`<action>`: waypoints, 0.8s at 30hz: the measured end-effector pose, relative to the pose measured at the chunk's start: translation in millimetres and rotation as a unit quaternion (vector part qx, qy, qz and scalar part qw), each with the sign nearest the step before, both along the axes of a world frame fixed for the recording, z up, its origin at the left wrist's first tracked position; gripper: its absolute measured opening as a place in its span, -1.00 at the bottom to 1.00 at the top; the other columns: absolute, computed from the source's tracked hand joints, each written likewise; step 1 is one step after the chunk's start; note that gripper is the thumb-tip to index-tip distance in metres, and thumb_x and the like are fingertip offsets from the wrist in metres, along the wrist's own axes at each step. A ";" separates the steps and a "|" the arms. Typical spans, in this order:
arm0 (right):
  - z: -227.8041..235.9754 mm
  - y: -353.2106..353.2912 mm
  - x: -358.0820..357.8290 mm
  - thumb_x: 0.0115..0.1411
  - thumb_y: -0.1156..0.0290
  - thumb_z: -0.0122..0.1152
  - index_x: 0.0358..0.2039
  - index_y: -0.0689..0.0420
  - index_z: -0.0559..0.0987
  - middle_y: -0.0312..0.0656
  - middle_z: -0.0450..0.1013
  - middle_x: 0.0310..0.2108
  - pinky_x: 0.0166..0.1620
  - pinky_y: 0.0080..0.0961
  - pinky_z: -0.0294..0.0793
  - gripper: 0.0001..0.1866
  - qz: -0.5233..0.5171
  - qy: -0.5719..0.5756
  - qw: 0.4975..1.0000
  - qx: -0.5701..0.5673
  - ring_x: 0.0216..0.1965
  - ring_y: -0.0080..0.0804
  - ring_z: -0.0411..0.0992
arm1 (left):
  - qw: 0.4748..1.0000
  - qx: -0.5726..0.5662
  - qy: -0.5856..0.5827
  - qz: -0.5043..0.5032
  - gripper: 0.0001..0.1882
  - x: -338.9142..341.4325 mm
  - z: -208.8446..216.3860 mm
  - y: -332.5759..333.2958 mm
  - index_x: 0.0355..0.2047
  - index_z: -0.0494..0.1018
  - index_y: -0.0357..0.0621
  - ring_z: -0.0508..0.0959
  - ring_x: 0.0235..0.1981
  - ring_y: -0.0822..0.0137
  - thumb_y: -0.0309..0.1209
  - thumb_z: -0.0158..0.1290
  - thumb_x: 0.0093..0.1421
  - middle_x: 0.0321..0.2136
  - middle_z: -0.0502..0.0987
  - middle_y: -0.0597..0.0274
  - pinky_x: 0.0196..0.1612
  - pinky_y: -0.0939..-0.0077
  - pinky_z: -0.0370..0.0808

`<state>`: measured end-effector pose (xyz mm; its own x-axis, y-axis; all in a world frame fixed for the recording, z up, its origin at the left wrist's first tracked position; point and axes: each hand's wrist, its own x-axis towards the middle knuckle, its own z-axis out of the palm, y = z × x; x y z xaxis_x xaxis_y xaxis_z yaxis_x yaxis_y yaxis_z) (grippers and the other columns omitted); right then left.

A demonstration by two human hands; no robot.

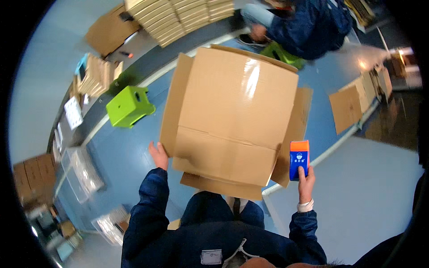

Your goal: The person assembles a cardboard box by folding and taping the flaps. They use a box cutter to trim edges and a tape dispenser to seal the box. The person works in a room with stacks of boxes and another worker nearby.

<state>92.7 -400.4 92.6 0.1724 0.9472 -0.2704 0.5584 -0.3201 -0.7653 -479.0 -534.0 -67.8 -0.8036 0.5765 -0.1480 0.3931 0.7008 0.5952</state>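
Note:
A large brown cardboard box (234, 107) stands in front of my legs, its broad side facing up at me and its flaps sticking out around the edges. My left hand (158, 156) rests against the lower end of the left flap (175, 105), fingers stretched and apart. To the right of the box, my right hand (306, 181) grips a blue tape dispenser (298, 163) with an orange end, thumb on its face. The dispenser is held apart from the box's main panel, beside the right flap (298, 120). The box's underside is hidden.
Green stools (129, 107) stand on the blue floor, one beyond the box beside a seated person (308, 27). Stacked cartons (178, 18) line the far left. Clear plastic-wrapped packs (85, 169) lie at left; flat cardboard (346, 109) leans at right.

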 end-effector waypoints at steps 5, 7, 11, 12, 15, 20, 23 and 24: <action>34.0 -5.2 -71.9 0.20 0.30 0.24 -0.24 0.26 0.48 -0.19 0.47 -0.44 -0.29 -0.45 0.43 -0.72 0.177 0.092 0.979 -0.037 -0.37 -0.49 0.39 | 0.968 0.039 -0.192 -0.159 -0.64 114.9 35.3 -50.7 -0.02 0.44 -0.29 0.49 -0.03 0.15 -0.27 -0.12 0.34 -0.14 0.55 0.07 0.07 0.31 0.39; 36.5 -23.7 -96.2 0.17 0.31 0.27 -0.26 0.25 0.48 -0.17 0.47 -0.45 -0.31 -0.44 0.43 -0.72 0.196 0.194 0.959 -0.056 -0.38 -0.49 0.39 | 0.827 0.127 -0.522 -0.164 -0.72 195.8 100.3 -38.0 -0.05 0.46 -0.26 0.49 -0.02 0.30 -0.33 -0.09 0.38 -0.13 0.56 0.14 0.08 0.36 0.41; 77.4 -60.1 -163.5 0.14 0.27 0.33 -0.27 0.23 0.48 -0.12 0.46 -0.47 -0.33 -0.41 0.43 -0.69 0.332 0.167 0.925 -0.077 -0.42 -0.46 0.39 | 0.635 0.190 -0.744 -0.085 -0.59 252.1 183.4 -52.7 0.22 0.24 -0.18 0.36 0.18 0.32 -0.38 -0.10 0.39 0.12 0.39 0.18 0.27 0.31 0.24; 72.6 -71.8 -172.2 0.14 0.23 0.33 -0.24 0.23 0.48 -0.08 0.47 -0.44 -0.35 -0.36 0.43 -0.65 0.366 0.156 0.914 -0.076 -0.44 -0.34 0.43 | 0.609 0.220 -0.761 -0.037 -0.59 251.0 187.6 -59.1 0.21 0.25 -0.17 0.37 0.17 0.31 -0.39 -0.09 0.39 0.12 0.40 0.20 0.26 0.30 0.25; 68.8 -99.2 -207.6 0.14 0.21 0.31 -0.21 0.22 0.49 -0.01 0.50 -0.40 -0.32 -0.30 0.44 -0.64 0.431 0.119 0.894 -0.032 -0.41 -0.07 0.48 | 0.562 0.249 -0.787 0.056 -0.58 220.6 197.4 -77.5 0.20 0.28 -0.11 0.37 0.16 0.30 -0.35 -0.03 0.36 0.10 0.41 0.23 0.27 0.25 0.25; 21.3 -166.9 -239.2 0.28 0.09 0.15 -0.10 0.23 0.50 -0.13 0.54 -0.29 -0.14 -0.44 0.49 -0.57 0.332 0.230 0.909 -0.103 -0.27 -0.33 0.51 | 0.624 0.302 -0.707 0.140 -0.59 119.1 218.9 -117.3 0.15 0.30 -0.09 0.41 0.14 0.23 -0.38 0.03 0.31 0.10 0.41 0.17 0.27 0.11 0.25; -55.5 -236.9 -247.9 0.30 -0.18 -0.01 0.04 0.28 0.41 -0.04 0.51 -0.18 -0.10 -0.42 0.53 -0.31 0.086 0.344 0.790 -0.500 -0.25 -0.30 0.52 | 0.754 0.223 -0.610 0.094 -0.54 26.7 170.6 -183.9 0.15 0.27 -0.06 0.39 0.15 0.20 -0.31 0.08 0.28 0.10 0.41 0.18 0.28 -0.02 0.23; -67.3 -250.9 -262.4 0.29 -0.20 -0.02 0.03 0.28 0.41 -0.02 0.51 -0.19 -0.12 -0.39 0.54 -0.30 0.015 0.356 0.803 -0.478 -0.26 -0.28 0.52 | 0.767 0.215 -0.598 0.089 -0.51 -1.9 161.1 -202.2 0.17 0.25 -0.05 0.37 0.17 0.20 -0.26 0.08 0.27 0.11 0.40 0.20 0.27 -0.04 0.22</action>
<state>-169.7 -651.3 25.2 -0.3663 0.2483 -0.8968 0.1070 -0.9461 -0.3057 -480.9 -736.2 93.4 -0.3125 0.6751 -0.6683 -0.6938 0.3183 0.6460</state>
